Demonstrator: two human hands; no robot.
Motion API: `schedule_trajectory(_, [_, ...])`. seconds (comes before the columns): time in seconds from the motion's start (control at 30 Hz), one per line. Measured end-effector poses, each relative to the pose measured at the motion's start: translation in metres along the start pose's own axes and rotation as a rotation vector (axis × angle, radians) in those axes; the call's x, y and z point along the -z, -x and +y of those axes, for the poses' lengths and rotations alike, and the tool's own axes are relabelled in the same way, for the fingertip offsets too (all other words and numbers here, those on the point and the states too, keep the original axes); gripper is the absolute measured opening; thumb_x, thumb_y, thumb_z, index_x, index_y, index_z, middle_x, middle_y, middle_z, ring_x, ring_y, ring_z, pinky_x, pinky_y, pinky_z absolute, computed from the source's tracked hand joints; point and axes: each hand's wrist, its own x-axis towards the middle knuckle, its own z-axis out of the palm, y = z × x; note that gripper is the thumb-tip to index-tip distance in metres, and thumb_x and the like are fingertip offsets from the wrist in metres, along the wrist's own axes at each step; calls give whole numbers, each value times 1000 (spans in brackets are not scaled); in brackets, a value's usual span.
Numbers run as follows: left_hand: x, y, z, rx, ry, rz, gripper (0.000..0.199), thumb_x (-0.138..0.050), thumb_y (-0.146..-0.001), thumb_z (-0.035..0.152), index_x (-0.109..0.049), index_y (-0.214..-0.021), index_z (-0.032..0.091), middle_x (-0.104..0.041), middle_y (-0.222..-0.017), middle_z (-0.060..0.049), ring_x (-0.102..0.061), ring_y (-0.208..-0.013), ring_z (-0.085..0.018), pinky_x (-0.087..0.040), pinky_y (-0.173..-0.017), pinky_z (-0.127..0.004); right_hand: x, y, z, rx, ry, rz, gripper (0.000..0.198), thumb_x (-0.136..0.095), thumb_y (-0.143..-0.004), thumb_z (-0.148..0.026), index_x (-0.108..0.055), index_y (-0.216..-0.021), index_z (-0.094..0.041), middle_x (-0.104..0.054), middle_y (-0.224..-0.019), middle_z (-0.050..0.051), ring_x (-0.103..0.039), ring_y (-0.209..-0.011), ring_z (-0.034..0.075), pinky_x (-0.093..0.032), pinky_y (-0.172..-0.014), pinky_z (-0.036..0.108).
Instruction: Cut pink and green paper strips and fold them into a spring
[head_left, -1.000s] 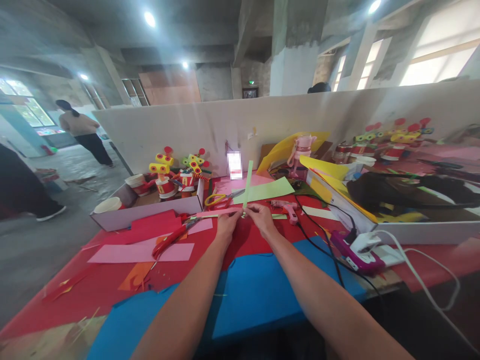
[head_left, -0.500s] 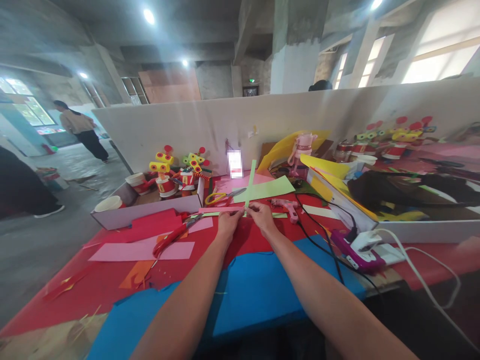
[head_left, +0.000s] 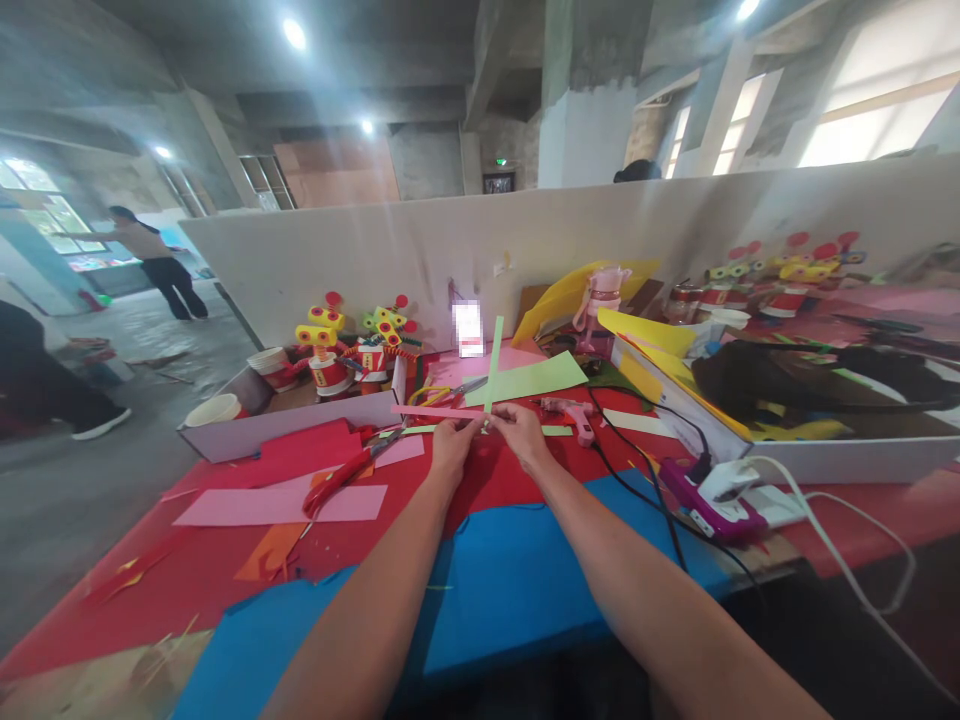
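A pink paper strip (head_left: 431, 411) points left from the fingers of my left hand (head_left: 453, 446), which are pinched on its end. My right hand (head_left: 519, 434) pinches a light green paper strip (head_left: 496, 360) that stands up and away from me. The two strips meet at a corner between my fingertips; how they join there is partly hidden. Below them, another green strip (head_left: 556, 431) lies across the red table cover. Close to my right hand rests a pink glue gun (head_left: 576, 417). Red-handled scissors (head_left: 337, 482) lie left of my left hand.
Yellow-handled scissors (head_left: 439, 395) and a green sheet (head_left: 544, 377) lie beyond my hands. A tray with paper-cup figures (head_left: 330, 370) stands left. On the right are a purple power strip (head_left: 711, 503), black cables and a white box (head_left: 787, 461). Blue cloth (head_left: 517, 570) covers the front edge.
The pink strip's free end has swung slightly up and left, and the green strip has shifted a little left. Both hands keep their pinch. A person in the background has raised an arm.
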Motion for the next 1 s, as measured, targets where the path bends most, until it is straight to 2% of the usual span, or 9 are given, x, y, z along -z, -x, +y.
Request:
schedule_trajectory(0.13, [0,1,1,7,25,21,34,-82,-56,41,-73,-70,12,-69,-62,-5,-58,-56,-15,-43,-56,-25,-1,1,0,-3,-4,-28,21,-72,-61,-38,-68,-69,-19,-71,-67,2,-63,-64,17,-50,-66,28])
schedule_trajectory(0.3, [0,3,4,21,-14,77,29,-83,-54,37,-70,-62,13,-67,-58,-3,-55,-51,-14,-41,-51,-25,-1,4,-2,-108,-99,-36,27,-76,-58,-39,-69,-72,-17,-70,-68,2,-63,-62,16,-51,-66,29])
schedule_trajectory(0.5, [-2,1,1,10,124,-21,35,-83,-55,42,-70,-69,13,-67,-61,-3,-57,-55,-13,-44,-54,-23,-2,2,0,-85,-88,15,27,-77,-58,-41,-68,-69,-18,-69,-64,2,-64,-63,18,-52,-67,31])
schedule_trajectory(0.63, [-3,1,2,4,140,-87,37,-83,-57,42,-70,-76,13,-69,-70,-4,-58,-59,-12,-43,-55,-21,-4,4,0,-119,-192,38,30,-78,-56,-43,-64,-68,-19,-69,-66,2,-66,-67,21,-54,-68,33])
schedule_trajectory(0.8, [-1,3,4,12,116,-79,34,-82,-58,42,-66,-71,15,-64,-62,0,-51,-50,-9,-39,-48,-21,-4,7,-4,-128,-191,13,31,-80,-54,-41,-63,-66,-18,-68,-64,1,-64,-65,17,-52,-67,30])
schedule_trajectory(1.0, [-1,4,5,-24,16,-75,32,-81,-60,42,-66,-67,15,-63,-60,0,-50,-49,-9,-38,-49,-21,-2,6,-6,-156,-163,42,30,-79,-55,-41,-61,-60,-17,-67,-61,1,-62,-60,15,-50,-65,29])
